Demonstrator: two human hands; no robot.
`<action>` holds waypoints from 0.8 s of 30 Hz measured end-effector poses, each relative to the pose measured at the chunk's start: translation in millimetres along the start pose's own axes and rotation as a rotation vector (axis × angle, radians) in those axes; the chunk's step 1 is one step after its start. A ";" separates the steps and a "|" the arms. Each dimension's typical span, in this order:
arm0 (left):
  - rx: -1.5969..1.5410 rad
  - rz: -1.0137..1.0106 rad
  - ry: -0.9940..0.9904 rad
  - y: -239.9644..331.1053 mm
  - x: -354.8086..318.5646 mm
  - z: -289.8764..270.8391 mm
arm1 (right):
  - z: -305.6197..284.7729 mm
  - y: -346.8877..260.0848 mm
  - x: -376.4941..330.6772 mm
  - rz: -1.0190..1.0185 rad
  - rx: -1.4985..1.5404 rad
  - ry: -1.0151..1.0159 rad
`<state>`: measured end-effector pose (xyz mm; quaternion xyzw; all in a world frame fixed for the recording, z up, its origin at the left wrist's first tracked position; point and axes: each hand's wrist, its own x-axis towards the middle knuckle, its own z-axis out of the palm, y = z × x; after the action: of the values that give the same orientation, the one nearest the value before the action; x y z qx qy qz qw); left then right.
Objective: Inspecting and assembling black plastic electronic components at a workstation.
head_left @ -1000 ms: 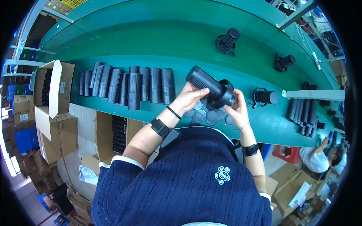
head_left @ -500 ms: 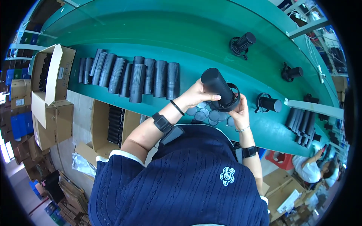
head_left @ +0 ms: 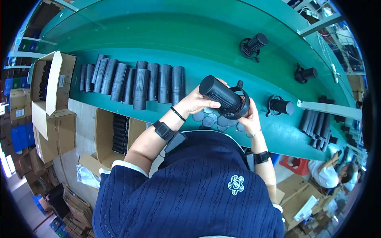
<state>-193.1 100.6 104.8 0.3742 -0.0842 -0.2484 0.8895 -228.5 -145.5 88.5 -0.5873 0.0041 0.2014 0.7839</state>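
My left hand [head_left: 198,100] is wrapped around a black microphone [head_left: 220,93], a cylinder with a perforated side. The microphone tilts over the bench, its flat end up and to the left. At its lower right end sits a black ring-shaped mount [head_left: 247,104], gripped from the right by my right hand [head_left: 251,118]. Part of the microphone's lower end lies inside the ring; how the two join is hidden. Below both hands, several round dark discs [head_left: 208,121] lie loose near the bench edge.
A row of black perforated cylinders [head_left: 141,89] stretches along the left of the green bench [head_left: 166,55]. Microphones in ring mounts [head_left: 281,106] are spread to the right, near more stacked tubes [head_left: 315,125]. Cartons [head_left: 55,127] stand at left; a co-worker [head_left: 327,173] sits far right.
Both hands have brought the microphone slightly left and tilted it further over. The ring mount has turned, so more of its opening shows. Both grips continue.
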 end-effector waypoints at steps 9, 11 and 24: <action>-0.325 -0.193 0.327 -36.5 6.2 -24.9 | 28.9 -20.7 2.0 -0.103 -0.559 0.189; -0.343 -0.457 0.435 -53.3 9.4 -44.0 | 34.2 -21.5 9.5 -0.120 -0.665 0.239; 0.483 -0.430 0.467 -65.9 18.8 -23.8 | 36.2 -4.0 24.3 -0.271 -1.098 0.139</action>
<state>-193.9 66.6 40.7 0.6281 0.1446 -0.3102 0.6988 -213.2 -105.4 97.5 -0.9157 -0.1251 0.0326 0.3804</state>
